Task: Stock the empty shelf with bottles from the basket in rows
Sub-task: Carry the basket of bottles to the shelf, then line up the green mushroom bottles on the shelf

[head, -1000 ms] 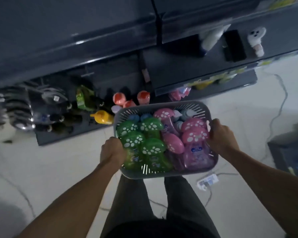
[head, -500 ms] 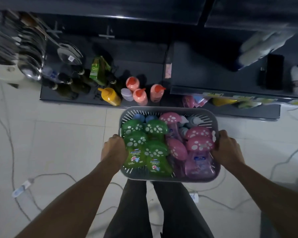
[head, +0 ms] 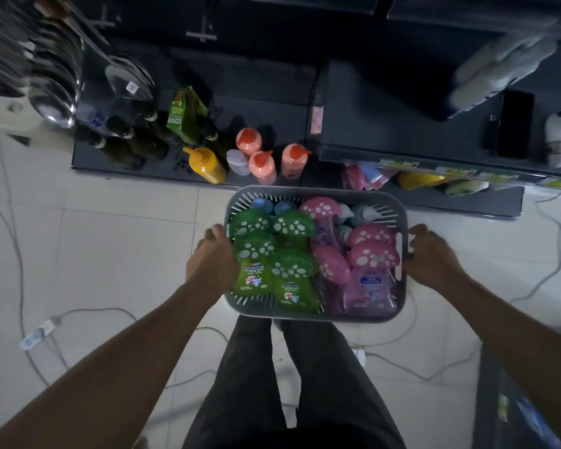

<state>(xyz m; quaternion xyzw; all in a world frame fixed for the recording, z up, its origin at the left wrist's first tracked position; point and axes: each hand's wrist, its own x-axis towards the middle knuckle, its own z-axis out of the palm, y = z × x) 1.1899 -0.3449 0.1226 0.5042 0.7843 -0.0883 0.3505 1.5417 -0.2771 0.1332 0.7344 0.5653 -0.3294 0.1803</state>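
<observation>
Dark glass bottles (head: 123, 147) and a yellow squeeze bottle (head: 206, 165) stood on the low shelf (head: 149, 171) at left. The left hand (head: 212, 262) gripped one end of the grey basket (head: 314, 314), held above the tiled floor (head: 110, 254) in front of the shelf. Green mushroom-capped bottles (head: 263, 254) filled its left half, pink ones (head: 370, 251) its right. The right hand (head: 431, 257) clasped the other end.

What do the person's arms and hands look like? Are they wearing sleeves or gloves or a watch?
Both arms are bare all the way up as far as the picture shows, with no sleeves in view. The left hand and the right hand have no gloves, and no watch, bracelet or ring shows. Lower down, the person wears dark trousers.
</observation>
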